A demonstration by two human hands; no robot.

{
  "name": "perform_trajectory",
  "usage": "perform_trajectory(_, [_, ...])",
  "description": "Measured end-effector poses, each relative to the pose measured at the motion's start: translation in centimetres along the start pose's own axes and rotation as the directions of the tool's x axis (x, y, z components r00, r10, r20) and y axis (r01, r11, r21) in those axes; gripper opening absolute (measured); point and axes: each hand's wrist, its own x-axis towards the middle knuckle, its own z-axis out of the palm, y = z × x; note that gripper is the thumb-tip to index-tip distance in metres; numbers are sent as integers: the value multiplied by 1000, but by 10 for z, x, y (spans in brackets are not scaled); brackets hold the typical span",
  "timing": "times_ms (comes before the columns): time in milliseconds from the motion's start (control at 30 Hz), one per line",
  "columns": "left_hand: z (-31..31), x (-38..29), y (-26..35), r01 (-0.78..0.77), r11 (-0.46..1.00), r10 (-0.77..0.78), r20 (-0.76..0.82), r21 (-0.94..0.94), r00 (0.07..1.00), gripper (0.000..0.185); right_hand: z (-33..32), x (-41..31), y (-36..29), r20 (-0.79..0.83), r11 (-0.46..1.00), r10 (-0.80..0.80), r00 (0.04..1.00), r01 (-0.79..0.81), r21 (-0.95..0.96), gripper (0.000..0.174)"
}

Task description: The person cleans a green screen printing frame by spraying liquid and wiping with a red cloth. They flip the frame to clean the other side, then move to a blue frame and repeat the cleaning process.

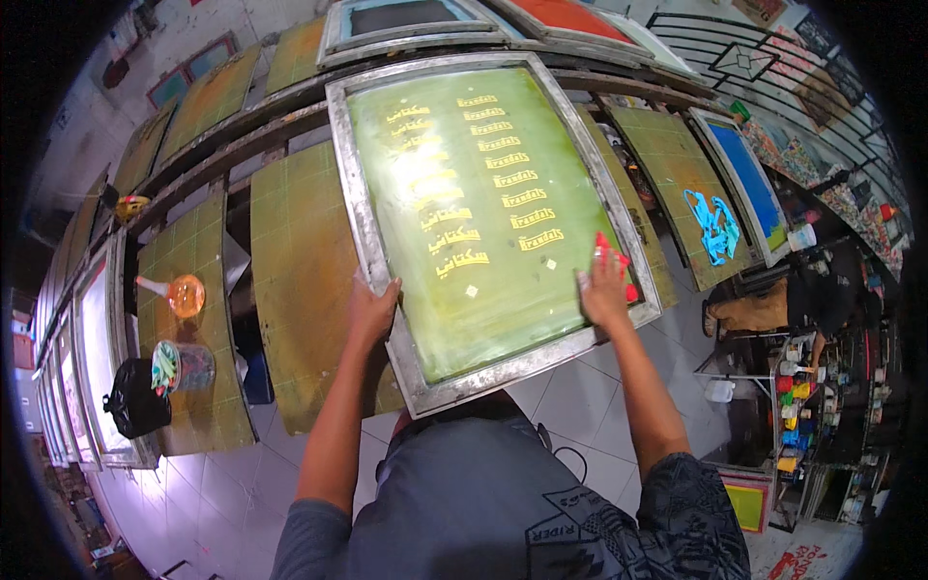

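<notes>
Before me lies a silk-screen printing frame (478,225) of grey metal, tilted over the work boards. Its green-coated mesh carries two columns of repeated yellowish lettering and a few small pale diamond marks. My left hand (373,308) grips the frame's left side bar, thumb on top and most of the fingers hidden beneath. At the right side of the mesh, my right hand (603,293) lies flat over a red cloth (628,291), which shows past the fingertips and beside the hand. The near bar of the frame is just above my lap.
Stained boards (304,290) flank the frame. On the left are a bottle of orange liquid (186,296), a tub of rags (194,366) and a black plastic bag (138,399). A blue cloth (714,228) lies right. Another person (819,301) is beside shelved paint containers (797,391).
</notes>
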Motion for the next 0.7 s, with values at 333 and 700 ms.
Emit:
perform_trajectory(333, [3, 7, -38, -84, 993, 76, -87, -89, 993, 38, 39, -82, -184, 328, 869, -491, 807, 432, 241, 76])
perform_trajectory(700, [8, 4, -25, -14, 996, 5, -110, -84, 994, 40, 18, -53, -96, 211, 972, 206, 956, -175, -154, 94])
